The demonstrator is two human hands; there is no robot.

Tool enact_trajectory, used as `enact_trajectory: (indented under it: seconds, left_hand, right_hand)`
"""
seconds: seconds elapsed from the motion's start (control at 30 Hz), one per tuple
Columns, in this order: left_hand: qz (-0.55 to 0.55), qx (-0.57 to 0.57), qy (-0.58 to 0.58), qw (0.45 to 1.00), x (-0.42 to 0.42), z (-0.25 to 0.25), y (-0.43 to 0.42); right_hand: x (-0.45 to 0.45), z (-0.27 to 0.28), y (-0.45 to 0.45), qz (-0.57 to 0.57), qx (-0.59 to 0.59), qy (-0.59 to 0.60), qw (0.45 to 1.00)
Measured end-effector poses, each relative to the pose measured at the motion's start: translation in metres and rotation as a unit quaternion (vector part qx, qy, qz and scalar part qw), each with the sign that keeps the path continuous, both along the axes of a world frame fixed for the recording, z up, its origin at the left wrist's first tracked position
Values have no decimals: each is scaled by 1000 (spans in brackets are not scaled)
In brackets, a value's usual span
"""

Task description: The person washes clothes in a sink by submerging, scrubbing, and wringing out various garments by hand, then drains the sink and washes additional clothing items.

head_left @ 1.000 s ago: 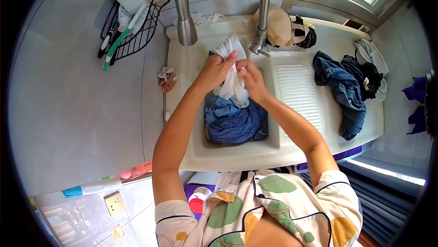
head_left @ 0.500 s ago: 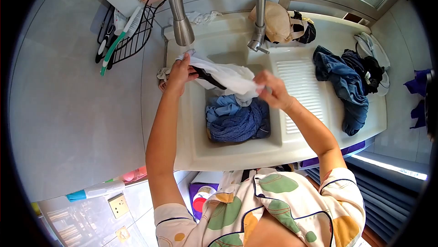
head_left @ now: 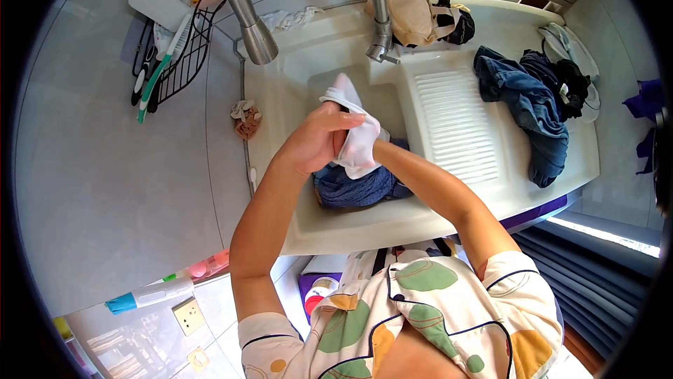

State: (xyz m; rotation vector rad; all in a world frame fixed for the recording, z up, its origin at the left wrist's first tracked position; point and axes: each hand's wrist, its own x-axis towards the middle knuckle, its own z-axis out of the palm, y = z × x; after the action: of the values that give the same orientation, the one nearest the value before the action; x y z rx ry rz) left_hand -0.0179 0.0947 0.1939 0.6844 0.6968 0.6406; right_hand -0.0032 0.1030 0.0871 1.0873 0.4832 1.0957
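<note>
A wet white cloth (head_left: pixel 359 148) is bunched above the sink basin (head_left: pixel 389 102). My left hand (head_left: pixel 324 134) is closed around its left side, thumb lying across the fabric. My right hand (head_left: pixel 366 146) is inside or behind the cloth; its skin shows faintly through the thin material, and its fingers are hidden. A dark blue garment (head_left: pixel 354 188) lies in the basin just below the cloth.
The faucet (head_left: pixel 259 41) hangs over the basin's left back. Jeans (head_left: pixel 533 116) and dark clothes (head_left: pixel 571 88) lie on the right, past the ribbed washboard (head_left: pixel 456 127). Beige cups (head_left: pixel 403 15) sit behind. A wire rack (head_left: pixel 186 64) holds brushes at left.
The white cloth, stretched between both hands half a second ago, is now bunched together. My right hand has moved left into or behind it, and my left hand has moved right. The view has shifted.
</note>
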Motion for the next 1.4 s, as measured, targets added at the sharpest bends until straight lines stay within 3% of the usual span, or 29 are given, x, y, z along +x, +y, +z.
enact_trajectory:
  seconds: [0.07, 0.1, 0.13, 0.23, 0.33, 0.4, 0.47, 0.5, 0.6, 0.67, 0.7, 0.73, 0.8, 0.87, 0.9, 0.93, 0.97, 1.0, 1.03, 1.07, 1.1, 1.13, 1.17, 1.2, 1.23, 1.27, 1.3, 1.33, 1.4]
  left_hand:
    - [41, 35, -11, 998, 6, 26, -12]
    - [66, 37, -30, 997, 5, 34, -15]
    - [65, 39, -29, 997, 2, 35, -14]
    - [89, 46, 20, 995, -27, 38, -8]
    - [105, 7, 90, 990, -68, 27, 4]
    - [120, -3, 141, 983, -88, 5, 10]
    - [183, -30, 295, 937, -106, -28, 16]
    - [188, -32, 293, 937, -108, -39, 16]
    - [300, -28, 266, 916, -100, -51, 14]
    - [458, -19, 150, 876, -73, -46, 17]
    - [427, 25, 113, 897, -62, -40, 16]
    - [420, 36, 59, 905, -45, -29, 17]
    - [415, 89, 46, 904, -7, -2, 12]
    - [342, 159, 89, 922, 16, 12, 9]
    - [333, 195, 128, 914, 18, 14, 9]
    - [333, 199, 129, 913, 9, 10, 13]
    - [300, 327, 308, 842, -8, 1, 18]
    - [250, 440, 469, 724, -22, 4, 20]
    - [180, 430, 620, 631, -31, 5, 21]
    - [179, 429, 619, 633, -34, 1, 20]
    - [110, 491, 656, 563, -36, -6, 23]
    - [42, 545, 684, 483, -38, -14, 26]
    - [86, 630, 620, 459, -34, -23, 33]
    - [88, 630, 620, 459, -32, -24, 40]
    - [117, 475, 540, 685, -31, -24, 50]
    - [135, 281, 414, 855, -30, -25, 55]
    - [195, 203, 319, 905, -27, -7, 50]
    - [196, 202, 317, 906, -26, 7, 50]
    - [356, 207, 88, 907, -24, 32, 54]
  right_hand:
    - [7, -4, 6, 50, 30, -128, 990]
    - [21, -5, 12, 103, 7, -250, 963]
    - [41, -6, 20, 162, -2, -423, 892]
    - [96, -10, 35, 196, 59, -833, 513]
    - [139, -7, 42, 87, 156, -951, 253]
    - [171, 1, 51, 49, 169, -967, 187]
    - [195, 15, 62, 33, 154, -974, 161]
    - [199, 23, 67, 34, 159, -974, 159]
    - [210, 52, 84, 106, -59, -991, 49]
    - [202, 57, 78, 123, -132, -983, 12]
    - [186, 54, 58, -206, -191, -953, -117]
    - [168, 48, 36, -507, -225, -799, -231]
    - [123, 18, 3, -262, -170, -949, -27]
    - [95, 21, -11, -88, -124, -988, 33]
    - [96, 19, -2, -92, -126, -987, 35]
    - [100, 14, 15, -2, -155, -978, 142]
    - [105, 10, 24, 92, -181, -948, 246]
    - [113, 26, 27, 177, -167, -916, 318]
    - [115, 40, 32, 149, -146, -919, 335]
    - [118, 51, 35, 125, -126, -920, 349]
    - [120, 65, 38, 123, -127, -921, 347]
    - [119, 81, 40, 60, -57, -959, 270]
    - [117, 91, 43, -3, 14, -982, 190]
    - [118, 96, 44, -4, 16, -982, 189]
    - [120, 101, 47, -73, 31, -985, 151]
    - [122, 103, 50, -142, 45, -983, 111]
    - [127, 102, 53, -175, 22, -981, 81]
    - [132, 95, 58, -174, 23, -981, 79]
    - [137, 63, 67, -264, -81, -961, -19]
